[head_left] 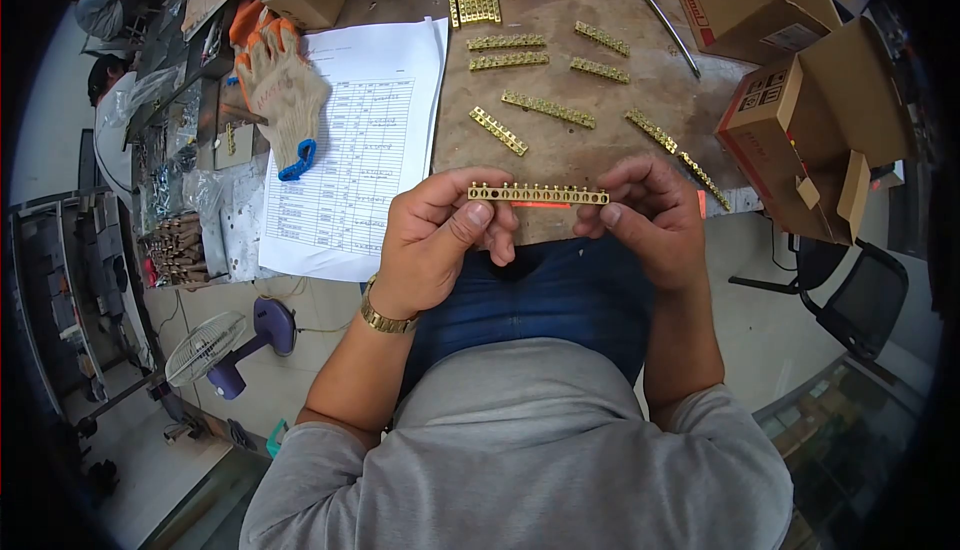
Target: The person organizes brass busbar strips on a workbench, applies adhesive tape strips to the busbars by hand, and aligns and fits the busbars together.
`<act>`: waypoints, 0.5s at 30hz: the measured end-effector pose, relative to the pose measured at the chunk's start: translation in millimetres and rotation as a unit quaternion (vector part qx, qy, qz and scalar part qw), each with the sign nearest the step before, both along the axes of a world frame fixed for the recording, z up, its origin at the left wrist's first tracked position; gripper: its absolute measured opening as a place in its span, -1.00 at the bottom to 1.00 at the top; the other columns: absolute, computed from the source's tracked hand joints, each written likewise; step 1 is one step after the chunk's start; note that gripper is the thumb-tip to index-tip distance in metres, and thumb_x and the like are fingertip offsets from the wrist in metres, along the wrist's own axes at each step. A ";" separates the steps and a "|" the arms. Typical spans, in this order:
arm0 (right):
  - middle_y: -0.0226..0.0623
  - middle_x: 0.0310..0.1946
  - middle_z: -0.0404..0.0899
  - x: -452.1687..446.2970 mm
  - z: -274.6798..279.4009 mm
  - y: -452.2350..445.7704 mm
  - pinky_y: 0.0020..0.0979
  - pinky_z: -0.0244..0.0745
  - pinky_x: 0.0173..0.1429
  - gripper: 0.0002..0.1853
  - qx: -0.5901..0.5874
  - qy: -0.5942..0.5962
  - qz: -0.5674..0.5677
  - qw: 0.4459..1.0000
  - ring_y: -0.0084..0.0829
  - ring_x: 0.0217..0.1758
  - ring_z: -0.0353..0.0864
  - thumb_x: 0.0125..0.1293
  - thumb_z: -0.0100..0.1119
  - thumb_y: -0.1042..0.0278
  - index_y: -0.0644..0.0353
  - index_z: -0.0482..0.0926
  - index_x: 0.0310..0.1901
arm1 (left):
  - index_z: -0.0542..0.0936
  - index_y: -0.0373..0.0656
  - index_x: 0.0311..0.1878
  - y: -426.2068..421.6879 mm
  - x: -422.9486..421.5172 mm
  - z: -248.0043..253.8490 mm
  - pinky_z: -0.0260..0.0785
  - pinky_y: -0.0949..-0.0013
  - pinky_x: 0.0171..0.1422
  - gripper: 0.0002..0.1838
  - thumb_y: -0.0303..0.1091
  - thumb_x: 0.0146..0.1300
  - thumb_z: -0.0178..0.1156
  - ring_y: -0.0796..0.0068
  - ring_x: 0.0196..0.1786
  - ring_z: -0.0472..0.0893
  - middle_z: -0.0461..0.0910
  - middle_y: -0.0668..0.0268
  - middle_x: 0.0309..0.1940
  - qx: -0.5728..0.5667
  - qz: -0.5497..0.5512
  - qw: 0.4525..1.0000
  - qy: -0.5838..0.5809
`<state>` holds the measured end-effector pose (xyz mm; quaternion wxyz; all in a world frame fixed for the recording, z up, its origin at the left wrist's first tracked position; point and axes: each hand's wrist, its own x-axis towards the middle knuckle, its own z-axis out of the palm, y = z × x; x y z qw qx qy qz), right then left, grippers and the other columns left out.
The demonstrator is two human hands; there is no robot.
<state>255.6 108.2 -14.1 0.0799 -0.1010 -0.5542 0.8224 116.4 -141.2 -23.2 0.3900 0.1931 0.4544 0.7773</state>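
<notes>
A brass terminal bar (538,194) with a row of screws and holes is held level above the table's front edge. My left hand (440,235) pinches its left end between thumb and fingers. At the other end, my right hand (652,215) grips it the same way. Beyond my hands, several similar brass bars lie loose on the table, among them a slanted bar (498,132), a longer bar (548,110) and a bar at the right (652,131). Several more stand side by side in a block (475,8) at the back.
Printed sheets (370,150) lie left of the bars, with a work glove (285,90) on them. A screwdriver (650,10) rests at the back right. Cardboard boxes, one open (765,115), stand on the right. Down on the left is a fan (205,348); another person (110,100) is at far left.
</notes>
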 end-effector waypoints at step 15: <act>-0.09 -0.04 0.89 1.0 -1.8 0.6 -0.30 0.89 0.14 -0.71 -0.004 -0.009 0.003 1.000 -0.31 0.01 0.94 0.54 0.34 0.66 0.33 0.62 0.23 | 0.58 -0.42 0.51 -0.2 0.2 -0.4 0.76 0.35 -0.04 -0.59 -0.36 0.78 0.22 0.41 -0.15 0.84 0.80 0.10 -0.02 -0.001 0.002 1.000 -0.005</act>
